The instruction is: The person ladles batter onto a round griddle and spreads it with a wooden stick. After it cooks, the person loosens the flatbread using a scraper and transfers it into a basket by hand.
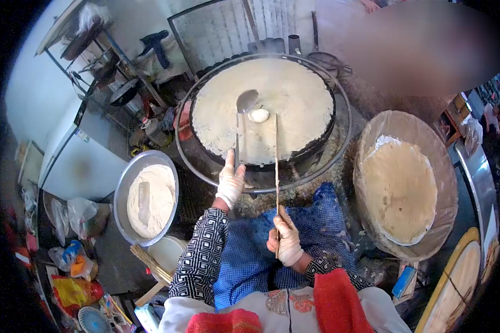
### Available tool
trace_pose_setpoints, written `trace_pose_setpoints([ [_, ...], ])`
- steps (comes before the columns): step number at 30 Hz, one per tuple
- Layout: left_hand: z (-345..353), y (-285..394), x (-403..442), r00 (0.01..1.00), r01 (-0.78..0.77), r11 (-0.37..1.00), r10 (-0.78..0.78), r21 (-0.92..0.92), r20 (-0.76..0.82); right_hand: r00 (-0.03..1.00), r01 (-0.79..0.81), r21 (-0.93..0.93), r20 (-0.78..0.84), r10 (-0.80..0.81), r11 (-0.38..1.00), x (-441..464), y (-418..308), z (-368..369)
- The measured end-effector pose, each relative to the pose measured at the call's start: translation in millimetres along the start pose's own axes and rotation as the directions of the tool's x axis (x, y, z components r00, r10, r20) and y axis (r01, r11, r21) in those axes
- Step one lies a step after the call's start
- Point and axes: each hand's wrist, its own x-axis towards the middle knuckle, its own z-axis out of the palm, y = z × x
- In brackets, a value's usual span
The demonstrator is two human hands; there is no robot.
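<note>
Largest of all, at twelve o'clock from us, sits the broad, round black griddle [334, 119] inside its grey metal ring [347, 139], and over it spreads the thin, cream-coloured batter sheet [303, 89], which is the piece we have in hand. We judge the step to be tending this layer while it cooks; any next move calls for a light, level touch that neither tears nor bunches it. The sheet reaches nearly to the griddle's rim, matt and pale, with a ragged edge and faint uneven patches; whether its underside has set, we cannot tell. At two o'clock stands the large, oval, plastic-lined basket [448, 205], holding round, tan flatbreads [400, 191] with a brown spot near the middle. At ten o'clock is the round, silver metal basin [118, 204] of pale, creamy mixture [161, 191]. Our left hand [230, 183], partly covered in white fabric, has its fingers drawn narrow about the handle of the long grey metal ladle [247, 101], whose bowl is just off the griddle's centre towards eleven o'clock. Our right hand [286, 240] closes round the slim brown wooden stick [277, 166], its tip beside the small white mound [258, 115] near the middle.
</note>
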Motion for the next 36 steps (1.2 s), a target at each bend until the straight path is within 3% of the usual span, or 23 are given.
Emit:
trace_pose_setpoints([
  [1,6.6,-0.2,-3.0,0.996,0.082,0.996,-0.083,0.032,0.038,1.0,0.001,-0.012,-0.005,-0.001,1.0,3.7,3.3,2.4],
  [2,19.5,-19.0,-0.6,1.0,0.011,1.0,-0.012,0.009,0.025,1.0,0.001,-0.023,-0.01,-0.001,1.0,8.0,5.1,4.1],
  [4,24.9,25.2,-18.4,0.959,0.271,0.927,-0.237,-0.261,0.154,0.998,-0.003,-0.005,0.059,0.003,1.0,23.2,4.9,10.9],
  [6,36.0,26.9,-18.4,0.94,0.328,0.854,-0.251,-0.403,0.232,0.988,-0.059,0.037,0.146,0.053,0.998,38.4,-3.7,25.7],
  [8,39.6,61.4,-23.7,0.891,0.455,0.688,-0.353,-0.565,0.287,0.996,-0.067,-0.02,0.065,0.068,0.998,67.1,-2.3,28.7],
  [9,40.0,63.1,-16.8,0.887,0.461,0.668,-0.332,-0.584,0.321,0.997,-0.073,-0.05,0.024,0.075,0.996,77.7,-3.9,29.9],
  [11,36.5,64.7,-4.6,0.877,0.476,0.625,-0.286,-0.619,0.385,0.991,-0.05,-0.137,0.119,0.067,0.989,71.6,-28.7,35.5],
  [14,6.9,79.2,1.3,0.887,0.462,0.328,-0.168,-0.824,0.431,0.992,0.087,-0.461,0.121,-0.034,0.883,45.3,-66.1,36.8],
  [15,-8.8,71.1,5.6,0.884,0.467,0.256,-0.129,-0.847,0.449,0.997,0.076,-0.475,0.056,-0.056,0.877,36.6,-73.3,33.2],
  [17,-35.8,66.1,6.7,0.859,0.511,0.064,-0.058,-0.857,0.508,0.958,0.25,-0.514,0.008,-0.287,0.821,36.5,-84.8,5.4],
  [19,-57.3,60.7,-3.2,0.868,0.494,0.018,-0.075,-0.869,0.491,0.946,0.26,-0.509,-0.036,-0.323,0.82,32.9,-101.8,-21.4],
  [21,-73.7,67.6,-18.0,0.898,0.419,0.082,-0.185,-0.904,0.4,0.968,0.19,-0.486,-0.05,-0.244,0.853,39.8,-108.8,-41.1],
  [22,-83.7,60.7,-22.9,0.906,0.413,0.091,-0.136,-0.906,0.4,0.975,0.166,-0.5,-0.048,-0.218,0.85,39.5,-111.2,-43.0],
  [23,-92.9,62.3,-31.4,0.928,0.357,0.175,-0.177,-0.918,0.327,0.98,0.143,-0.515,-0.045,-0.193,0.845,39.0,-114.3,-43.8],
  [24,-103.9,55.3,-37.2,0.927,0.357,0.159,-0.185,-0.921,0.327,0.988,0.102,-0.523,-0.045,-0.147,0.846,37.0,-120.2,-37.4],
  [27,-133.6,42.4,-56.6,0.94,0.289,0.185,-0.241,-0.939,0.242,1.0,0.029,-0.314,0.005,-0.029,0.949,51.6,-146.2,-41.4],
  [29,-152.7,31.1,-66.8,0.929,0.289,0.224,-0.302,-0.931,0.216,0.998,0.056,-0.333,0.039,-0.046,0.941,63.4,-164.7,-38.4],
  [31,-167.4,16.5,-76.8,0.91,0.279,0.273,-0.381,-0.921,0.162,0.995,0.076,-0.65,-0.003,-0.103,0.756,92.5,-189.4,-52.6],
  [32,-176.7,1.5,-81.8,0.9,0.309,0.257,-0.39,-0.916,0.194,0.842,0.475,-0.823,0.324,-0.432,0.31,130.9,-196.8,-92.5],
  [33,-186.4,-15.4,-86.1,0.887,0.326,0.256,-0.416,-0.91,0.201,0.785,0.447,-0.891,0.433,-0.443,-0.08,136.4,-209.9,-91.5],
  [34,-195.9,-34.6,-90.2,0.873,0.341,0.252,-0.442,-0.906,0.206,0.716,0.334,-0.825,0.537,-0.447,-0.456,141.1,-223.0,-88.9],
  [35,-204.7,-54.7,-95.7,0.855,0.36,0.246,-0.472,-0.9,0.213,0.844,-0.026,-0.788,0.313,-0.436,-0.616,118.6,-248.0,-50.2],
  [36,-212.9,-76.0,-98.8,0.83,0.362,0.246,-0.523,-0.899,0.191,0.838,-0.083,-0.786,0.278,-0.469,-0.613,130.5,-264.8,-47.0],
])
